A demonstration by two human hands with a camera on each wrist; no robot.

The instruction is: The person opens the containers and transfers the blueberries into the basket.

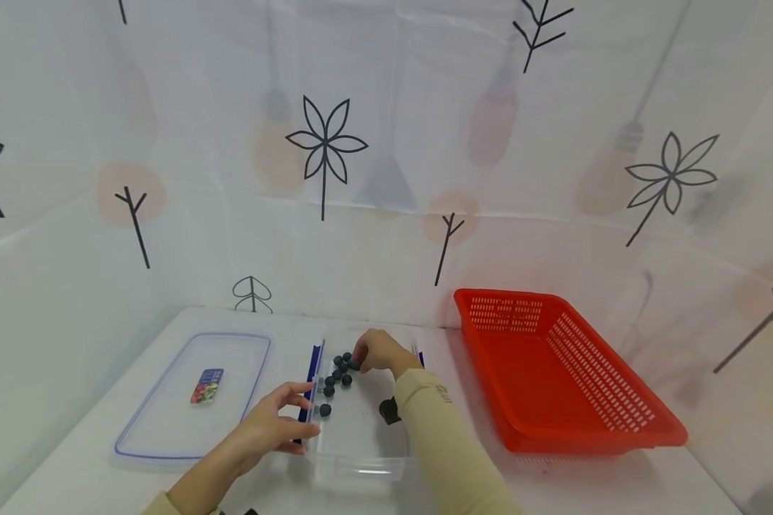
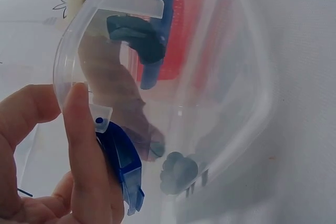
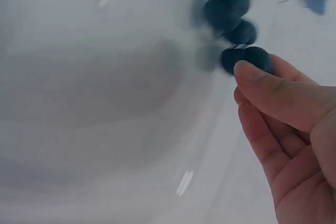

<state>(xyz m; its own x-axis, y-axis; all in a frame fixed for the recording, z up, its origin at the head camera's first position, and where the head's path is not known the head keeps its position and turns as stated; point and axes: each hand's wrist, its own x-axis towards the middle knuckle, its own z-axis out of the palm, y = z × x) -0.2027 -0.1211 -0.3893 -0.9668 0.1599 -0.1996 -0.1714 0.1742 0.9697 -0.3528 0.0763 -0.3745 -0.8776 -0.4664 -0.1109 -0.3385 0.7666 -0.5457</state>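
Note:
A clear plastic box (image 1: 361, 429) with blue side latches stands in the middle of the table. My left hand (image 1: 267, 422) holds its left rim; in the left wrist view the fingers (image 2: 81, 129) lie at the clear wall beside a blue latch (image 2: 123, 161). Inside the far part of the box, my right hand (image 1: 381, 350) pinches a dark blueberry (image 3: 258, 59) between thumb and fingers. Several other blueberries (image 3: 228, 6) cluster beside it. A single blueberry (image 1: 325, 410) lies nearer the front, along the left wall.
To the left lies a clear lid (image 1: 232, 422) with a blue rim and a colourful fruit label (image 1: 207, 386). A red perforated basket (image 1: 522, 429) stands on the right. Behind the table hangs a patterned white curtain (image 1: 386, 250). A dark device (image 1: 389, 410) sits at my right wrist.

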